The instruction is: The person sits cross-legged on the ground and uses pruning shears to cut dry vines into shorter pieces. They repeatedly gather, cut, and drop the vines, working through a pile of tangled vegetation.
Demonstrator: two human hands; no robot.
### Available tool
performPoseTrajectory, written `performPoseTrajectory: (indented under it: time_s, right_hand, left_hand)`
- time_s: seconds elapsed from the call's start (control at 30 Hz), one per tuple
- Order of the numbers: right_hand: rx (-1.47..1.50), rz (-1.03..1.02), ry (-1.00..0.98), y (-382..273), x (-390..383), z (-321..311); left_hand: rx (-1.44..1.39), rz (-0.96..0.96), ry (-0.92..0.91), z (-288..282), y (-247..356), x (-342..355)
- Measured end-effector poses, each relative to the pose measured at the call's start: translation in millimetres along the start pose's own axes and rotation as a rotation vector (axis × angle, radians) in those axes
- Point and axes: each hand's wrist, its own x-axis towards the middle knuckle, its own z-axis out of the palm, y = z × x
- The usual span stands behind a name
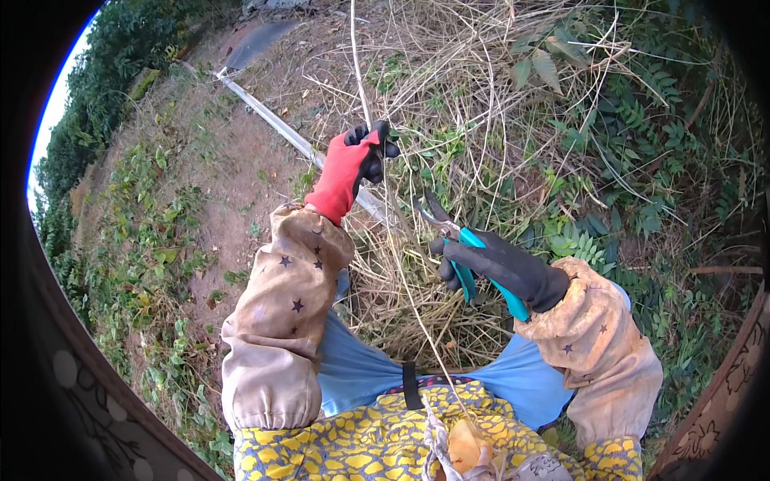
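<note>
My left hand [353,164], in a red and black glove, is closed around a long, pale dry stalk [417,305] that runs from the top of the view down to my lap. My right hand [501,268], in a dark glove, grips pruning shears [473,244] with teal handles. Their dark blades point up and left, a little below and right of my left hand, near the stalk; whether they touch it I cannot tell. Some dry leafy matter [469,445] lies on the yellow-patterned cloth [313,449] at my waist.
A long pale pole or pipe [265,108] lies diagonally on the ground beyond my left hand, near a dark flat sheet [257,44]. Dry stems [481,64] are heaped ahead, green undergrowth [642,144] grows at the right, and bare dirt with weeds [208,200] stretches along the left.
</note>
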Motion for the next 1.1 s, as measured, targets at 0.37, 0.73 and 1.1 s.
performPoseTrajectory:
  time_s: [0.37, 0.73, 1.1]
  right_hand:
    - [-0.019, -0.067, -0.174, -1.7, 16.0, 22.9]
    - [-0.378, -0.123, 0.073, 22.2, 26.6, 12.7]
    - [0.679, 0.143, -0.145, 25.8, 30.3, 8.6]
  left_hand:
    - [0.105, -0.015, 0.036, 9.6, -3.0, 5.9]
    - [-0.041, 0.0, 0.054, -3.1, -5.1, 20.1]
    - [-0.037, 0.029, 0.035, -6.6, -3.6, 18.0]
